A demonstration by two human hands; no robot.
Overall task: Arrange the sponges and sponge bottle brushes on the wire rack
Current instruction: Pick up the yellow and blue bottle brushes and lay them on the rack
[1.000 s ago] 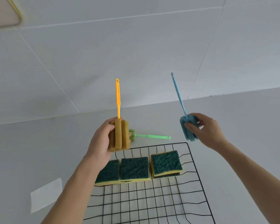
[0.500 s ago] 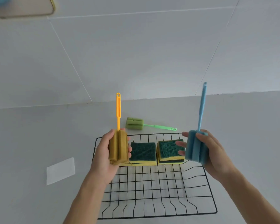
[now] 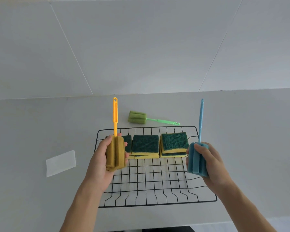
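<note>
Both brushes are lower than a second ago, now upright over the wire rack (image 3: 156,181), so placement looks next. Left hand (image 3: 99,163) grip wraps the ochre brush (image 3: 115,154) at 9 o'clock, right hand (image 3: 211,164) the blue brush (image 3: 197,159) at 3. Ribbed soft foam heads, thin plastic handles; scourer-topped sponges (image 3: 157,144) rowed at 12, green brush (image 3: 137,117) on the surface beyond.

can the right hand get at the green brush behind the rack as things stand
Probably not yet. The right hand is closed around the blue brush, so it has no free grip. The green brush lies uncovered on the counter beyond the wire rack, nothing on top of it.
</note>
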